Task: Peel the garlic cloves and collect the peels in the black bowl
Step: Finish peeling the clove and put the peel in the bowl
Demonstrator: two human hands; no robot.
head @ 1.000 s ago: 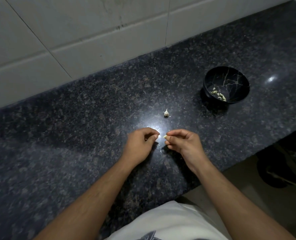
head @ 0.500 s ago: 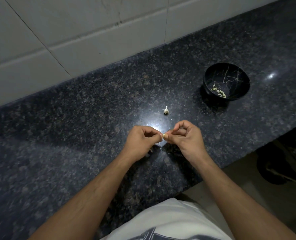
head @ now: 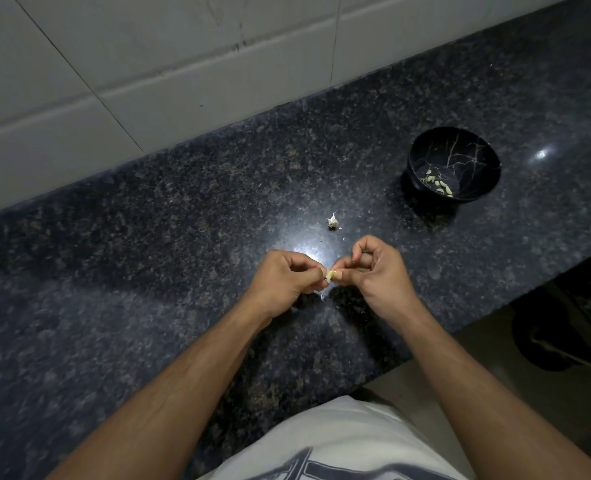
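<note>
While both hands work above the counter (head: 183, 271), we find the left hand (head: 283, 277) and the right hand (head: 373, 271) each pinching one small garlic clove (head: 330, 274) between their fingertips. We judge it best to hold one end firm and strip the skin away in short pulls. Loose scraps belong in the black bowl (head: 474, 157), well off to the right, which holds some pale pieces.

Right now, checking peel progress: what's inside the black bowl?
The black bowl holds a small cluster of pale peel pieces near its front wall. Its near rim hides the lowest front part.
</note>
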